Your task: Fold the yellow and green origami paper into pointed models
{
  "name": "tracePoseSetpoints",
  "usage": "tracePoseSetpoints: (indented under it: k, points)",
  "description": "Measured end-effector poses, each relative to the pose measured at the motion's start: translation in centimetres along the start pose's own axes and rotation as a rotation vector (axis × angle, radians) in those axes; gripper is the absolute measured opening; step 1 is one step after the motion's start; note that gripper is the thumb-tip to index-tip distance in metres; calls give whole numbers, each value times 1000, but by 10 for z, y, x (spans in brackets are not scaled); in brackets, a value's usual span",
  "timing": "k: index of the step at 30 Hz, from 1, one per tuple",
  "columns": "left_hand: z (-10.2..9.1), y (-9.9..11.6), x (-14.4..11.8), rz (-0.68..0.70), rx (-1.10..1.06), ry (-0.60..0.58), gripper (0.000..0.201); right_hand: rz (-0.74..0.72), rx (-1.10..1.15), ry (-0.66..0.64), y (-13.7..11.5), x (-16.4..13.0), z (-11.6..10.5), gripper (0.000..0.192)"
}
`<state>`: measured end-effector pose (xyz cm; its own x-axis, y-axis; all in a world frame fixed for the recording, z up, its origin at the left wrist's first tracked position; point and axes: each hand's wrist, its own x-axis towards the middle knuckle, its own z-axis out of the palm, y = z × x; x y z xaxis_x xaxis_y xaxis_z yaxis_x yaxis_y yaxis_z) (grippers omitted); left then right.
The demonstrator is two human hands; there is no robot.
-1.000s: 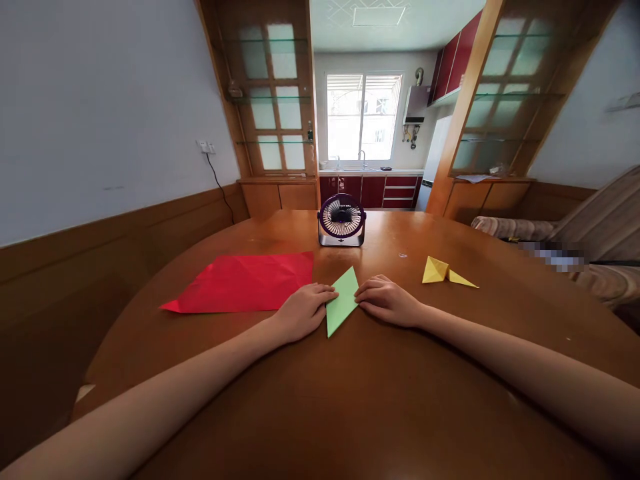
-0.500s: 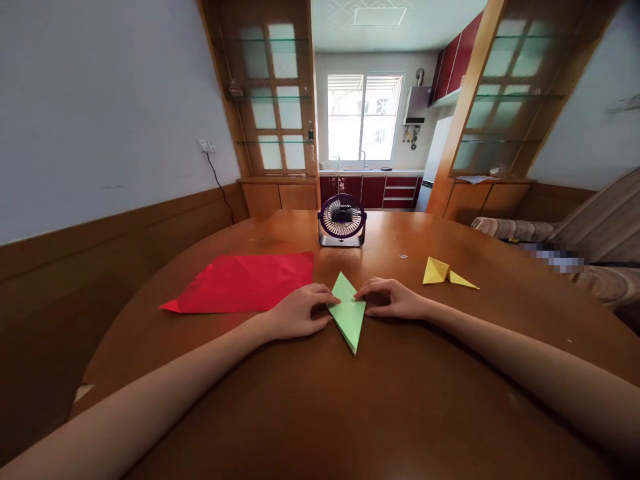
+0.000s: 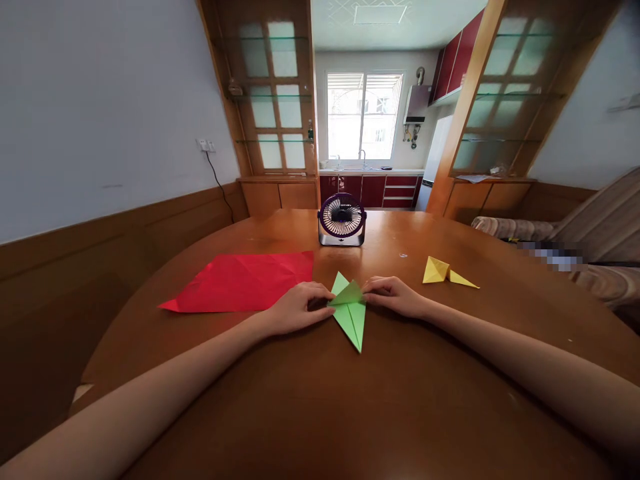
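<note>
1. While both arms stretch out over the round brown table (image 3: 310, 413), the two hands meet at a green paper shape (image 3: 350, 312) near the middle of it.
2. The green paper is folded into a long, thin kite. Its sharp tip points toward the person, and a crease runs down its middle to that tip.
3. At the far end, one flap of the green paper is lifted and bent over, so it makes a small tent. Behind it another green point sticks up and away.
4. The left hand (image 3: 296, 309) rests on the table with its fingers curled. Its fingertips pinch the left corner of the green paper.
5. The right hand (image 3: 395, 295) lies low too, and its thumb and first finger pinch the lifted flap at the right corner.
6. The rest of the green paper lies flat on the wood between the two hands.
7. A big red paper sheet (image 3: 245, 281) lies flat just left of the left hand, with soft fold lines across it.
8. A small yellow folded paper (image 3: 443, 272) with pointy ends sits to the right, apart from the right hand.
9. A little round fan (image 3: 341, 220) stands on the far side of the table, behind the green paper.
</note>
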<state>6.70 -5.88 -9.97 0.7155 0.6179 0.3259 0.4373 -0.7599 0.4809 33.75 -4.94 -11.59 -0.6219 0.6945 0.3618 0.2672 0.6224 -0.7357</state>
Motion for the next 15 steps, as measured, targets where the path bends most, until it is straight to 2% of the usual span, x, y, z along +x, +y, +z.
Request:
tracePoseSetpoints:
  k: [6,10,15]
  points:
    - [12,1,3,-107,62,158,27,-42,-174,113,1,-1,5,26]
    - [20,-1,4,-144,102,266,36,-74,-354,134,-4,-1,6,22]
    - [24,-4,4,-178,167,286,49,-130,-538,139,-8,-3,9,22]
